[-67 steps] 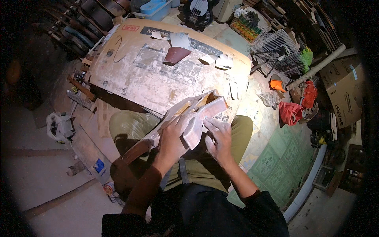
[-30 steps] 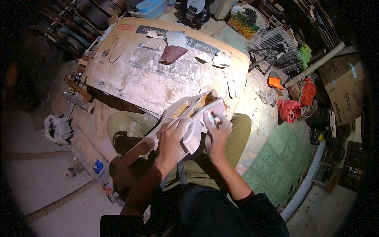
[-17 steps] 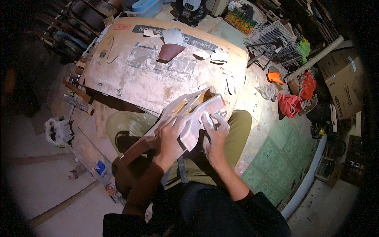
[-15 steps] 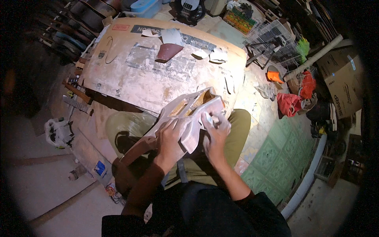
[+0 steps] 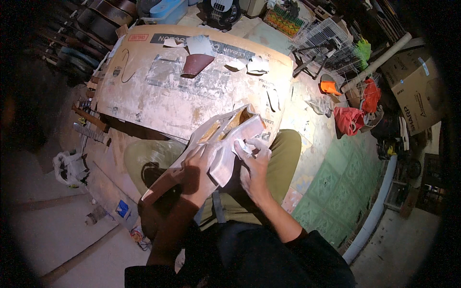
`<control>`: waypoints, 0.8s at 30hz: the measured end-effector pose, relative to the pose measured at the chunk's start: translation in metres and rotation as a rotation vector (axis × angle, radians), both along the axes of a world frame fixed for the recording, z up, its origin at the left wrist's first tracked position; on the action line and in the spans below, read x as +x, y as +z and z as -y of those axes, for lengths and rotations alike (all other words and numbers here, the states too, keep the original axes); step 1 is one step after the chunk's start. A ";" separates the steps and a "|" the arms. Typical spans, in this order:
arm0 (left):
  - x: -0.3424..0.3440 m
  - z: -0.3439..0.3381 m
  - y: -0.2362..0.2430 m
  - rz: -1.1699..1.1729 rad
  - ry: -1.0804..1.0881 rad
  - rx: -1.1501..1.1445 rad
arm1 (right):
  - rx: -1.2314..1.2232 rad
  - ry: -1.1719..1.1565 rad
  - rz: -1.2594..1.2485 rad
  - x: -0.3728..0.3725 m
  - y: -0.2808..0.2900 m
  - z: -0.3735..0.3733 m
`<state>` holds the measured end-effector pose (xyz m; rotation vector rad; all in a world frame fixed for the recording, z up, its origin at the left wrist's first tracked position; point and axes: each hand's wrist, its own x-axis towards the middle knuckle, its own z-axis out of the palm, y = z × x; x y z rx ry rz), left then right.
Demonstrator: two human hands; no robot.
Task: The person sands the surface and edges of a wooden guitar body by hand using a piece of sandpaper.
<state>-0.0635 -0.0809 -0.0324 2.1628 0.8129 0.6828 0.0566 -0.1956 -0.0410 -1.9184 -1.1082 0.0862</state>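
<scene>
A pale, dust-coated wooden piece with carved cavities (image 5: 222,161), which looks like a guitar body, lies across my lap against the cardboard. My left hand (image 5: 197,177) is wrapped over its near left part. My right hand (image 5: 254,170) is pinched on a small white piece, perhaps sandpaper (image 5: 240,150), and presses it to the body's right side. On the dusty cardboard sheet (image 5: 149,91) in front of me lie a dark red sandpaper piece (image 5: 196,65) and torn white scraps (image 5: 258,65).
Tools (image 5: 89,117) lie left of the cardboard. Guitars (image 5: 72,48) and a blue bin (image 5: 163,9) stand behind. At the right are a wire cage (image 5: 324,43), an orange object (image 5: 329,86), red bags (image 5: 346,120), cardboard boxes (image 5: 408,96), a pipe (image 5: 374,209) and green tiles (image 5: 326,177).
The whole scene has shifted left and slightly up in view. My right hand has shifted its fingers along the body's side, while my left hand still holds it.
</scene>
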 end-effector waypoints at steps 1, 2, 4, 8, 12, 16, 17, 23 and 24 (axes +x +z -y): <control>-0.003 0.002 -0.012 0.008 0.016 0.069 | 0.001 0.002 -0.001 0.005 0.003 -0.006; -0.002 0.003 -0.010 -0.044 -0.024 0.083 | -0.010 0.038 -0.006 0.013 0.011 -0.016; -0.001 0.008 -0.013 -0.059 -0.009 0.035 | -0.010 0.055 -0.124 0.016 0.018 -0.019; 0.000 0.003 -0.026 0.015 0.070 -0.106 | -0.047 0.033 0.006 0.000 0.002 0.005; -0.002 0.006 -0.057 0.088 0.065 -0.300 | 0.070 0.016 -0.120 0.011 0.010 -0.027; 0.001 -0.003 -0.014 -0.007 -0.017 0.082 | -0.009 0.030 -0.043 -0.001 0.004 0.006; -0.004 -0.001 -0.029 -0.026 0.033 0.103 | -0.005 0.041 -0.045 0.001 0.014 -0.003; 0.005 -0.002 -0.007 0.037 0.000 0.001 | 0.110 0.011 -0.135 -0.002 -0.006 0.000; -0.005 -0.003 -0.043 -0.074 0.021 -0.078 | 0.139 0.021 -0.118 -0.006 -0.007 -0.001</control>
